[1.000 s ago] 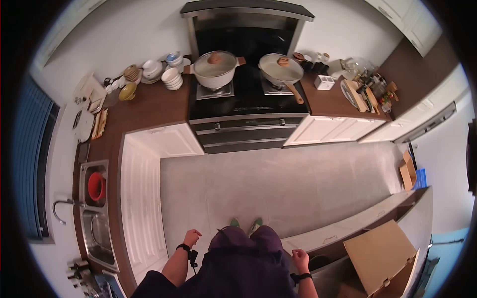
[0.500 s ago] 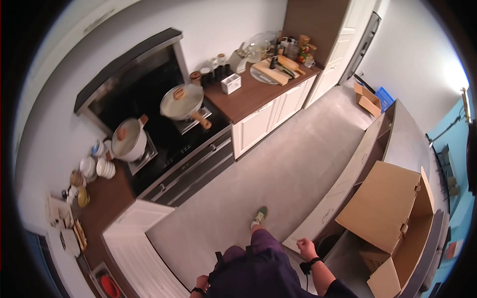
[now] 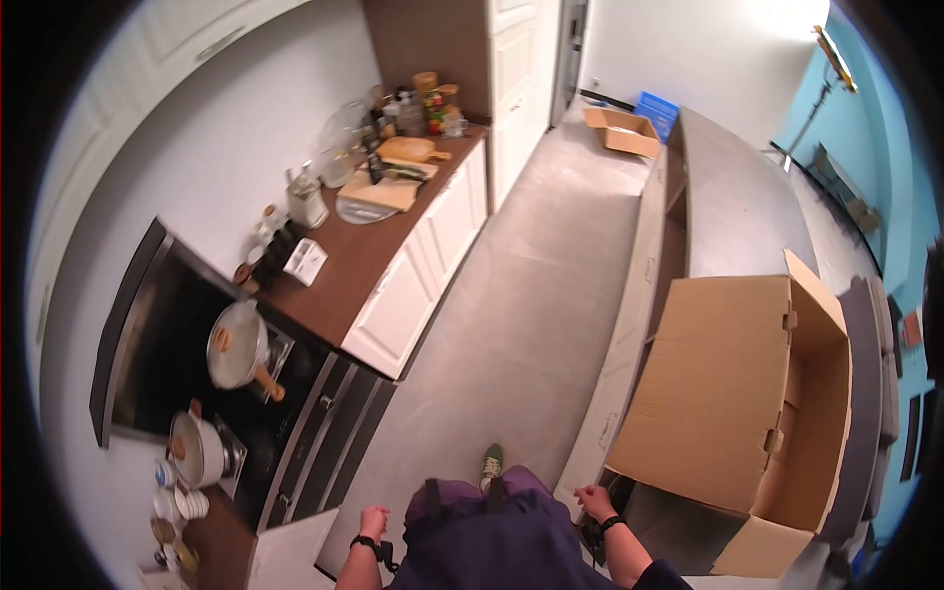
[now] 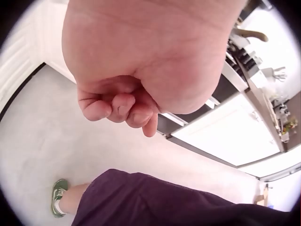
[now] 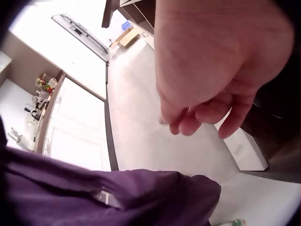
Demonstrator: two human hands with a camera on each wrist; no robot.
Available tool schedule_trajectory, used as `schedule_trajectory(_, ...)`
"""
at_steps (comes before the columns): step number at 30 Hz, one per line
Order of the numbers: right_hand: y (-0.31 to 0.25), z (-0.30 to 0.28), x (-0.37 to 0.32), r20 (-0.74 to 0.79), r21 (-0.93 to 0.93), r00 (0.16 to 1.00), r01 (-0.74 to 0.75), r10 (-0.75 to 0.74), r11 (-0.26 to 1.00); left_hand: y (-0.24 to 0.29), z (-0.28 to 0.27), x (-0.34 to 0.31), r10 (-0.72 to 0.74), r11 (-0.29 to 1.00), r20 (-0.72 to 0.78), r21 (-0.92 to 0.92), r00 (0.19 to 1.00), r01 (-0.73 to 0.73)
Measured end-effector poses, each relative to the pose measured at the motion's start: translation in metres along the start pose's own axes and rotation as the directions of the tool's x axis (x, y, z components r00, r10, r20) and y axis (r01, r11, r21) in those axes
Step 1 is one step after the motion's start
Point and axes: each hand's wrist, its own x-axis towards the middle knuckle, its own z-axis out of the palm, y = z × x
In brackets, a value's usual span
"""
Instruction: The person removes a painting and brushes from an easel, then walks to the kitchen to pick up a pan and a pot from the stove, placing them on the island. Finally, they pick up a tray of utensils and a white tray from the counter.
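My left hand point(image 3: 371, 524) hangs beside the purple shorts, in front of the body. In the left wrist view its fingers point(image 4: 123, 104) are loosely curled with nothing in them. On the other side hangs my right hand point(image 3: 595, 503), near the pale drawer fronts point(image 3: 621, 379) of the island. The right wrist view shows its fingers point(image 5: 207, 112) loosely bent and holding nothing. A large cardboard box point(image 3: 703, 388) with raised flaps sits on the grey island top, just beyond the right hand.
Grey floor point(image 3: 536, 295) runs between the island point(image 3: 733, 187) and the brown counter point(image 3: 339, 285). A lidded pan point(image 3: 236, 344) and a lidded pot point(image 3: 200, 454) stand on the stove. Cutting boards point(image 3: 379, 189) lie farther along. At the far end is a smaller open box point(image 3: 621, 133).
The head view has turned to the right, bringing the aisle and island into the middle. The stove has shifted left and the sink has left view. Both hands stay low beside the body.
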Motion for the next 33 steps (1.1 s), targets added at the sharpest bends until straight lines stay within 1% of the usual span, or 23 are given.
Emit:
schedule_trajectory(1, -0.001, -0.005, 0.003, 0.01, 0.036, 0.997, -0.079, 0.078, 0.996, 0.032, 0.01, 0.004, 0.045, 0.997, -0.008, 0.062, 0.999, -0.045)
schedule_trajectory(3, -0.017, -0.008, 0.002, 0.099, 0.309, 0.97, -0.241, 0.221, 0.92, 0.083, 0.024, 0.017, 0.083, 0.994, 0.052, 0.066, 0.995, -0.086)
schedule_trajectory(4, -0.022, -0.012, 0.003, 0.138, 0.36, 0.968, -0.244, 0.208, 0.9, 0.105, 0.035, 0.02, 0.084, 0.993, 0.06, 0.079, 0.995, -0.089)
schedule_trajectory(6, -0.024, -0.014, 0.004, 0.18, 0.432, 0.964, -0.257, 0.196, 0.865, 0.147, 0.045, 0.026, 0.169, 0.964, 0.172, 0.174, 0.97, -0.199)
schedule_trajectory(7, -0.025, -0.015, 0.004, 0.121, 0.457, 0.974, -0.225, 0.19, 0.86, 0.161, 0.05, 0.03, 0.174, 0.959, 0.171, 0.196, 0.97, -0.206)
schedule_trajectory(8, -0.028, -0.016, 0.006, 0.064, 0.48, 0.981, -0.189, 0.181, 0.857, 0.176, 0.058, 0.036, 0.195, 0.927, 0.183, 0.286, 0.963, -0.242)
schedule_trajectory(9, -0.028, -0.016, 0.006, 0.053, 0.493, 0.984, -0.172, 0.168, 0.853, 0.19, 0.064, 0.044, 0.215, 0.888, 0.193, 0.368, 0.957, -0.274)
schedule_trajectory(10, -0.025, -0.015, 0.005, 0.038, 0.5, 0.986, -0.158, 0.16, 0.852, 0.201, 0.067, 0.053, 0.179, 0.893, 0.212, 0.375, 0.961, -0.249)
schedule_trajectory(14, -0.004, -0.011, 0.01, -0.046, 0.444, 0.988, -0.115, 0.15, 0.889, 0.236, 0.089, 0.068, 0.21, 0.857, 0.239, 0.422, 0.948, -0.297)
schedule_trajectory(16, 0.014, -0.01, 0.02, -0.033, 0.47, 0.968, -0.204, 0.249, 0.858, 0.244, 0.1, 0.078, 0.228, 0.852, 0.268, 0.41, 0.936, -0.325)
schedule_trajectory(17, 0.019, -0.007, 0.023, -0.084, 0.51, 0.944, -0.235, 0.32, 0.828, 0.249, 0.106, 0.09, 0.25, 0.836, 0.308, 0.409, 0.918, -0.365)
schedule_trajectory(19, 0.031, -0.005, 0.025, -0.057, 0.524, 0.923, -0.296, 0.38, 0.798, 0.252, 0.114, 0.107, 0.194, 0.854, 0.281, 0.423, 0.94, -0.303)
schedule_trajectory(20, 0.045, -0.003, 0.023, -0.042, 0.535, 0.917, -0.316, 0.398, 0.784, 0.26, 0.119, 0.108, 0.135, 0.849, 0.317, 0.451, 0.939, -0.275)
schedule_trajectory(21, 0.09, 0.009, 0.033, -0.007, 0.608, 0.925, -0.298, 0.38, 0.736, 0.273, 0.127, 0.108, 0.08, 0.841, 0.356, 0.477, 0.931, -0.254)
schedule_trajectory(22, 0.084, 0.005, 0.031, 0.095, 0.435, 0.937, -0.343, 0.336, 0.833, 0.284, 0.134, 0.109, 0.076, 0.822, 0.373, 0.501, 0.925, -0.27)
schedule_trajectory(23, 0.237, 0.037, 0.071, 0.355, 0.879, 0.914, -0.397, 0.194, 0.264, 0.296, 0.144, 0.115, 0.081, 0.822, 0.384, 0.496, 0.92, -0.279)
schedule_trajectory(25, 0.207, 0.017, 0.09, 0.306, 0.883, 0.929, -0.359, 0.209, 0.301, 0.311, 0.157, 0.14, -0.103, 0.813, 0.328, 0.572, 0.939, -0.111)
schedule_trajectory(26, 0.185, 0.011, 0.098, 0.267, 0.884, 0.938, -0.33, 0.223, 0.332, 0.324, 0.166, 0.154, -0.103, 0.804, 0.35, 0.58, 0.931, -0.129)
schedule_trajectory(27, 0.161, 0.007, 0.099, 0.227, 0.883, 0.943, -0.305, 0.243, 0.358, 0.334, 0.175, 0.17, -0.153, 0.821, 0.332, 0.567, 0.931, -0.067)
schedule_trajectory(28, 0.132, 0.002, 0.099, 0.187, 0.878, 0.945, -0.283, 0.267, 0.386, 0.347, 0.186, 0.182, -0.208, 0.833, 0.314, 0.553, 0.926, 0.0)
schedule_trajectory(29, 0.065, 0.0, 0.131, 0.145, 0.867, 0.948, -0.26, 0.283, 0.424, 0.371, 0.202, 0.189, -0.212, 0.83, 0.338, 0.558, 0.917, -0.014)
schedule_trajectory(31, -0.108, -0.005, 0.232, 0.07, 0.836, 0.951, -0.221, 0.302, 0.502, 0.426, 0.233, 0.211, -0.053, 0.722, 0.471, 0.627, 0.881, -0.292)
schedule_trajectory(33, -0.206, -0.031, 0.255, 0.025, 0.799, 0.936, -0.229, 0.35, 0.556, 0.465, 0.269, 0.259, 0.004, 0.608, 0.522, 0.676, 0.853, -0.416)
